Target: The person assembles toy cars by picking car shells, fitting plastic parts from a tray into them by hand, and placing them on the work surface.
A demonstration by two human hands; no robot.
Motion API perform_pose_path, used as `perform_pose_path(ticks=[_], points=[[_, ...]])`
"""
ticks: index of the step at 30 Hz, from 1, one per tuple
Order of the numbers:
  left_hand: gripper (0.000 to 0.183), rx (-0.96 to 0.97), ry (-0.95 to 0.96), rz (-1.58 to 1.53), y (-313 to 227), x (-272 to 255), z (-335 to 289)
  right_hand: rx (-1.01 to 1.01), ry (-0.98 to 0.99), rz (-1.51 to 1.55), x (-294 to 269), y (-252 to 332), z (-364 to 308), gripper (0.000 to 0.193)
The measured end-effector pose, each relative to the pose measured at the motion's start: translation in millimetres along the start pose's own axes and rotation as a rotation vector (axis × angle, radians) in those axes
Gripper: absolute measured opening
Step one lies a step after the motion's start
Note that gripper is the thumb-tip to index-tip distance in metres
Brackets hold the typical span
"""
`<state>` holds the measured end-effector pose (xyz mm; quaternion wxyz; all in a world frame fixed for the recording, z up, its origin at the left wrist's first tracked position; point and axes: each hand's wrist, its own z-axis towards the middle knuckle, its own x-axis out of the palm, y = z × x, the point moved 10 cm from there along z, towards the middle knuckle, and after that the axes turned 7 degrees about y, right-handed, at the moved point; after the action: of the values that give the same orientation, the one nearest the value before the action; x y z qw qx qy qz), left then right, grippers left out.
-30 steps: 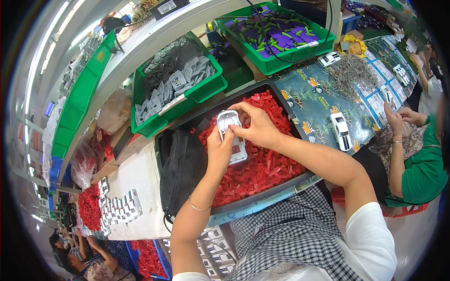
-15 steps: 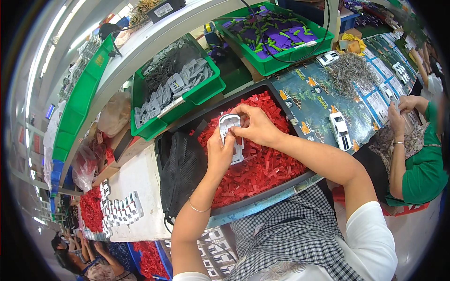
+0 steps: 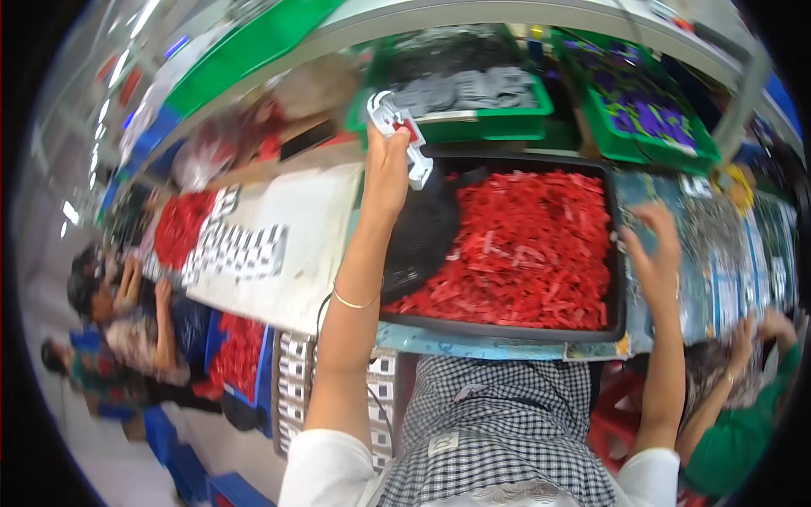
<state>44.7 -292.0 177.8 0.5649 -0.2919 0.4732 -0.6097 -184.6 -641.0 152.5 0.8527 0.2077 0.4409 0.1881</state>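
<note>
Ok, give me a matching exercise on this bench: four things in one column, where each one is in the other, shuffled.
Things:
1. white toy car body
2. red parts
3. grey parts
4. right hand

Places:
A. in the black tray
B. open, over the tray's right edge
C. in a green bin behind the tray
D. held up in the left hand

Pairs: 1-D, 2-A, 3-C, 4-B

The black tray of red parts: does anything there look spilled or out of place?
Nothing spilled: the red parts stay inside the black tray. A black mesh bag lies in its left end, the one item that is not a part.
</note>
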Motion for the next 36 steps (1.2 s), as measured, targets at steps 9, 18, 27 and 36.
perform_pose_path(ticks=[9, 18, 27, 36], points=[[0.062, -0.215, -0.118, 1.47, 152.3, -223.0, -113.4, 0.359, -0.004, -0.387, -42.4, -135.1, -184.3, 0.049], [0.053, -0.349, -0.274, 1.498, 194.9, -297.2, -147.4, 0.42, 0.01, -0.183, -33.4, -147.0, -192.5, 0.05], [0.062, -0.519, -0.336, 1.418, 229.0, -332.2, -125.9, 0.664, -0.365, 0.315, -98.8, -204.2, -221.2, 0.048], [0.052, 0.387, 0.138, 0.726, -22.0, -22.7, -57.2, 0.531, -0.169, 0.301, -58.0, -92.5, -99.3, 0.033]])
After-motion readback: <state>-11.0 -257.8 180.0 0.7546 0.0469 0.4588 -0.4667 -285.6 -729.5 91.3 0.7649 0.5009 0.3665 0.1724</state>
